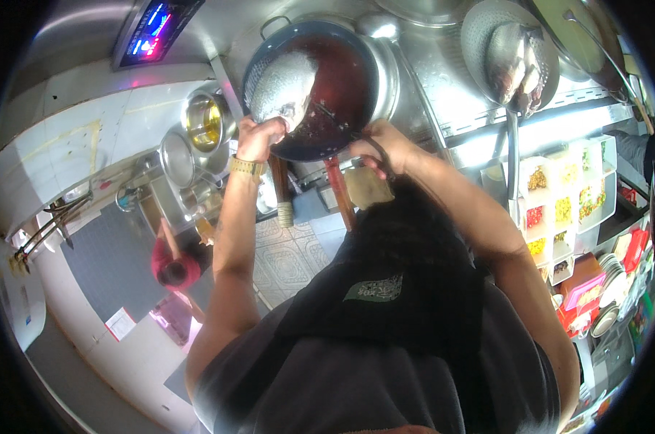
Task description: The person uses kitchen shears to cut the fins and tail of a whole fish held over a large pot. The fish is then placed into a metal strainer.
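Observation:
My left hand [262, 138], with a watch at the wrist, grips one end of a silvery whole fish [286, 81]. The fish lies tilted over the left side of a round dark pan [373, 70] with reddish liquid [343, 70] in it. At the pan's lower right rim, my right hand [384, 149] is closed around the dark loop handles of what look like scissors [382, 153]; their blades point up and left over the pan. More fish [514, 65] lies in a perforated metal strainer [476, 46] at the upper right.
A long-handled ladle [379, 26] lies right of the pan. At left stand a steel pot of yellow liquid [210, 125] and a mesh strainer [177, 158]. Wooden [281, 190] and red [340, 190] handles extend below the pan. Ingredient tubs [563, 209] are at right; another person [175, 268] is at lower left.

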The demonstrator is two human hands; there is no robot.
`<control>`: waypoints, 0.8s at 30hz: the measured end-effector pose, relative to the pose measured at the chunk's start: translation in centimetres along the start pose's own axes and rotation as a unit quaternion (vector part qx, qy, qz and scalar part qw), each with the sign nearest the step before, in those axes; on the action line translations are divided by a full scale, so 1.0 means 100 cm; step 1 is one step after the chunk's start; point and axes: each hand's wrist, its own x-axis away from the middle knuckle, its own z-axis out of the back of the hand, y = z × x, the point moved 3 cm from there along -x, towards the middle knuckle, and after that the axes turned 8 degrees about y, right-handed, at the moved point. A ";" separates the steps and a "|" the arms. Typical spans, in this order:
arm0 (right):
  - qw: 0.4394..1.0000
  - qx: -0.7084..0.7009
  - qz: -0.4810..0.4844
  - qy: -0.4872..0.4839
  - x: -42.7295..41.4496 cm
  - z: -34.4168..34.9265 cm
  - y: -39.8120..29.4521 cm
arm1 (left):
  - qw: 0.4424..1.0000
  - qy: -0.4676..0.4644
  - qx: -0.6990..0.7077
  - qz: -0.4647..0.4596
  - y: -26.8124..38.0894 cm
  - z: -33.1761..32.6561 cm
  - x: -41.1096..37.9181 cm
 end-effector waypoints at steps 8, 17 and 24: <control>0.990 0.062 0.105 0.072 0.023 0.024 0.009 | 0.938 -0.039 0.288 0.190 -0.034 -0.008 -0.011; 0.981 0.122 0.128 0.081 0.036 0.031 0.036 | 0.908 -0.042 0.310 0.280 -0.070 -0.019 -0.034; 0.985 0.112 0.106 0.074 0.045 0.027 0.036 | 0.927 0.067 0.185 0.320 -0.095 -0.028 -0.040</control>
